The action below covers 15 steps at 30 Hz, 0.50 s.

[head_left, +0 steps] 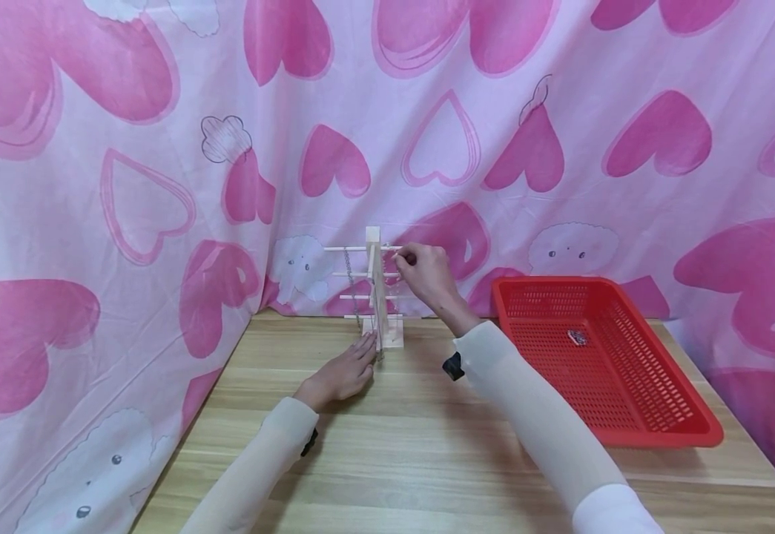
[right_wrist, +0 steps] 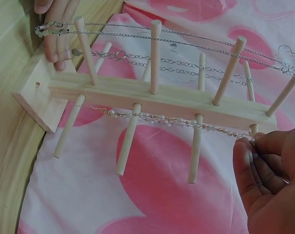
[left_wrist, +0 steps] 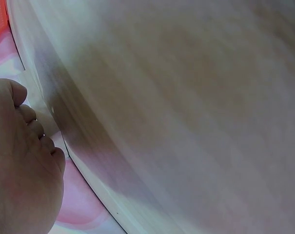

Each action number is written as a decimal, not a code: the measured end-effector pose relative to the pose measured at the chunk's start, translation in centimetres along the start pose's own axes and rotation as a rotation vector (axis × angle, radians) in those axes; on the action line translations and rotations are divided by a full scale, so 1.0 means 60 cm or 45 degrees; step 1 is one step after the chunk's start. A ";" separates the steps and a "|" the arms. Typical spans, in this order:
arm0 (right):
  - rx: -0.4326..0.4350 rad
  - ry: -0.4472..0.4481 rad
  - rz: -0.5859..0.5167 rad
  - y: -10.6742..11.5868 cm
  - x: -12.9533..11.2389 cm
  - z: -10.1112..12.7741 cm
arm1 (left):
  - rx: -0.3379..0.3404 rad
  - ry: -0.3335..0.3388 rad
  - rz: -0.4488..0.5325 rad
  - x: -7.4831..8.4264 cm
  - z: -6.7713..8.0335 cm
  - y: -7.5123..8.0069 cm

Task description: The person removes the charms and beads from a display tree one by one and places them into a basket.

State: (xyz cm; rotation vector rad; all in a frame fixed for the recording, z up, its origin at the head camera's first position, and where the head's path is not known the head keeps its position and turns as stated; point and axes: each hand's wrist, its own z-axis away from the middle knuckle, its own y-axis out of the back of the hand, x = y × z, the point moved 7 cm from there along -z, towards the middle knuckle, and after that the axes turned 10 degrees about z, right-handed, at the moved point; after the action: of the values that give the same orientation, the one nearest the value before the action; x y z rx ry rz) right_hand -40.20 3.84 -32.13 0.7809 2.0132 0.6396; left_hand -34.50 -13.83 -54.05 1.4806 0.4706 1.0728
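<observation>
Right hand [head_left: 430, 278] pinches a beaded chain [right_wrist: 176, 122] at the top peg of the wooden peg rack [head_left: 380, 297], near the tabletop [head_left: 427, 445] rear edge; left hand [head_left: 340, 374], fingers straight, steadies its base.

We see bare table [head_left: 427, 445] near us; the red basket [head_left: 667, 415] blocks the right, the curtain [head_left: 127, 259] the left.

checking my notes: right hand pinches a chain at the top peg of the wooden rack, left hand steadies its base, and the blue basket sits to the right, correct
Not quite: the basket is red, not blue, as the head view shows. The rest stands: the right hand pinches a chain at the wooden rack, the left hand at its base.
</observation>
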 end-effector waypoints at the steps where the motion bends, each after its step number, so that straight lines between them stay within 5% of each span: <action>1: 0.003 0.003 -0.005 0.002 0.000 0.000 | 0.002 0.000 -0.002 0.000 0.000 0.000; 15: 0.030 0.011 0.010 0.028 0.010 0.000 | -0.005 0.010 0.004 0.003 0.003 0.003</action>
State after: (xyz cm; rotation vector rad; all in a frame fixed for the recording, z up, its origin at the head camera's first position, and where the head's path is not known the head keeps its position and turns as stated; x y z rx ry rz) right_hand -39.96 5.40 -31.30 0.8015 2.0298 0.6262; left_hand -34.30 -13.84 -53.83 1.4745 0.4715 1.0819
